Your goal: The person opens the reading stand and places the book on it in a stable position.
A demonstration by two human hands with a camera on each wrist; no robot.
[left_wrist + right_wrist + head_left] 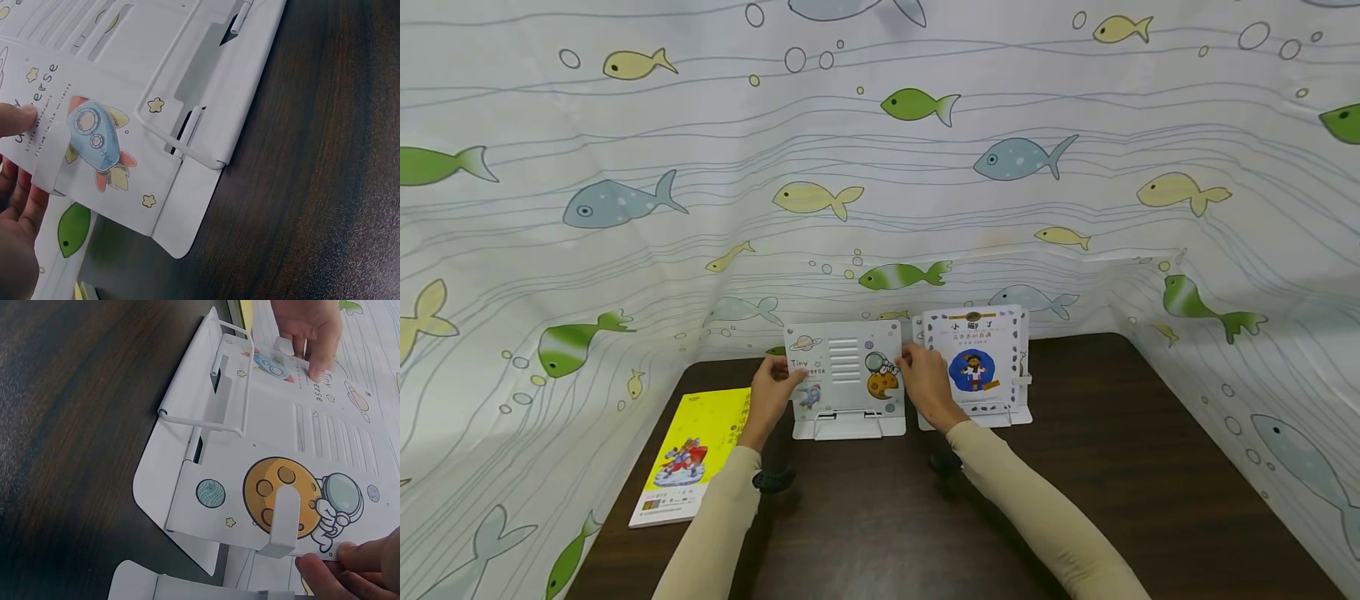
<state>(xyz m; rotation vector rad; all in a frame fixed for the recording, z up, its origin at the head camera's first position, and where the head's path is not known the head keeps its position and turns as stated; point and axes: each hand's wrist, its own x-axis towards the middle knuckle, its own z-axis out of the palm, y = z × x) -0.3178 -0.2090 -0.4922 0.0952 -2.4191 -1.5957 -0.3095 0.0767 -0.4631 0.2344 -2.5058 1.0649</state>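
Observation:
A white metal book stand [846, 396] printed with a rocket, an astronaut and a yellow moon stands upright on the dark table. My left hand [767, 400] pinches its left edge, thumb on the printed front by the lettering and fingers behind, as the left wrist view shows. On the opposite edge my right hand [927, 385] grips the plate beside the astronaut [340, 500]. A wire page holder [169, 62] crosses the lower front of the stand, and a white side clip [284, 522] sits near the right hand. No book rests on this stand.
Close on the right, a second white stand [1024, 408] bears a white children's book [940, 342] with a blue circle on its cover. A yellow-and-white book [700, 425] lies flat at the table's left side. A fish-patterned cloth [880, 225] hangs behind the table [865, 533].

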